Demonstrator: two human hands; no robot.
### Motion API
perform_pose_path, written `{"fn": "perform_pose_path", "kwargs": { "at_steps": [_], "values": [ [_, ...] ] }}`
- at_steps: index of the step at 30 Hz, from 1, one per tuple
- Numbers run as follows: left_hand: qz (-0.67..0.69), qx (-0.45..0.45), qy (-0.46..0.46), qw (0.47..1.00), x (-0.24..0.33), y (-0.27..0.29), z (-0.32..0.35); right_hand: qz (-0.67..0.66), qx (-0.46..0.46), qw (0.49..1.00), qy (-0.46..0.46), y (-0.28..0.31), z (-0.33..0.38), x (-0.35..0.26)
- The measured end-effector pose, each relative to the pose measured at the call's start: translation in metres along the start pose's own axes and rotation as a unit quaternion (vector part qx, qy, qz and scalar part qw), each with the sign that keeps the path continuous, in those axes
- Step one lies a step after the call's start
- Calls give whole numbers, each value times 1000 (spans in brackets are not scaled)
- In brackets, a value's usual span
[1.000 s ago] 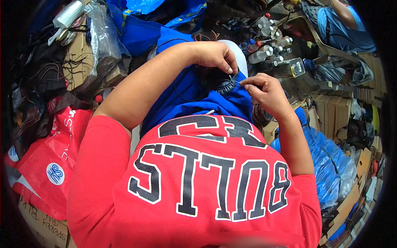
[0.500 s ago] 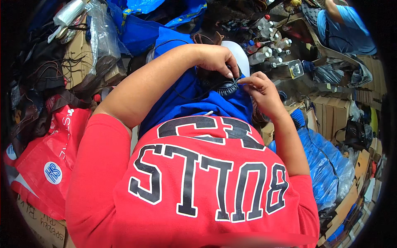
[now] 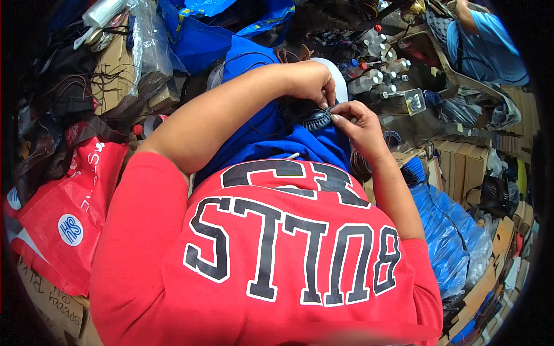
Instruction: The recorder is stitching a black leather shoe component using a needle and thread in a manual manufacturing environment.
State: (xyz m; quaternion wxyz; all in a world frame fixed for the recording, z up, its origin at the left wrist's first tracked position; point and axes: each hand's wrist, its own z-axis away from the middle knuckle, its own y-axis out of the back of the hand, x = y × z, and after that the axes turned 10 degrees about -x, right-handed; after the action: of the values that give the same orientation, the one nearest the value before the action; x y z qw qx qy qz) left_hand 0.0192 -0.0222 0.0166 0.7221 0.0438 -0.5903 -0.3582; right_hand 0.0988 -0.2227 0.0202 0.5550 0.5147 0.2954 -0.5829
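Observation:
A dark shoe (image 3: 317, 120) with puckered stitching along its edge rests on my lap over blue cloth (image 3: 288, 145). My left hand (image 3: 311, 82) reaches across from above, its thumb and fingers pinched at the shoe's right end; whatever lies between the fingertips is too small to make out. From the right, my right hand (image 3: 359, 126) grips the same end between thumb and bent fingers. The two sets of fingertips nearly meet. A thin black cord (image 3: 262, 134) loops over the blue cloth left of the shoe. Part of the shoe is hidden under my left hand.
Several bottles (image 3: 375, 81) stand and lie beyond my right hand. A blue plastic bag (image 3: 208, 40) is ahead, a red bag (image 3: 75, 207) left, and a plastic-wrapped blue bundle (image 3: 444, 230) right. Cardboard (image 3: 456, 164) is stacked nearby. Another person's blue sleeve (image 3: 487, 49) shows far right.
My right hand has moved slightly up and left, its fingers now closer around the shoe's end. My left fingertips stay beside them, more closed. The view has shifted a little.

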Motion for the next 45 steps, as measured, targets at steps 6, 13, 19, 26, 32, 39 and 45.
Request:
{"fn": "perform_pose_path", "kwargs": {
  "at_steps": [6, 13, 19, 26, 32, 39, 45],
  "values": [
    [-171, 154, 34, 973, 15, -36, 107, 202, 11, 976, 82, 6, 16, -17],
    [-231, 369, 225, 872, -48, 11, 166, 236, 21, 968, 76, -1, 24, -20],
    [-160, 379, 83, 908, -3, -18, 127, 379, 68, 917, 107, -19, 34, -10],
    [-227, 390, 6, 892, 3, -60, 69, 186, 3, 983, 7, -2, 27, -1],
    [-46, 319, -49, 945, -8, -53, 46, 99, -63, 993, 13, 19, 8, 0],
    [-41, 310, -39, 949, -10, -55, 44, 75, -80, 994, -10, 22, 3, 2],
    [25, 268, -24, 963, -12, -59, 39, 31, -108, 994, -3, 25, 1, 10]
  ]
}}
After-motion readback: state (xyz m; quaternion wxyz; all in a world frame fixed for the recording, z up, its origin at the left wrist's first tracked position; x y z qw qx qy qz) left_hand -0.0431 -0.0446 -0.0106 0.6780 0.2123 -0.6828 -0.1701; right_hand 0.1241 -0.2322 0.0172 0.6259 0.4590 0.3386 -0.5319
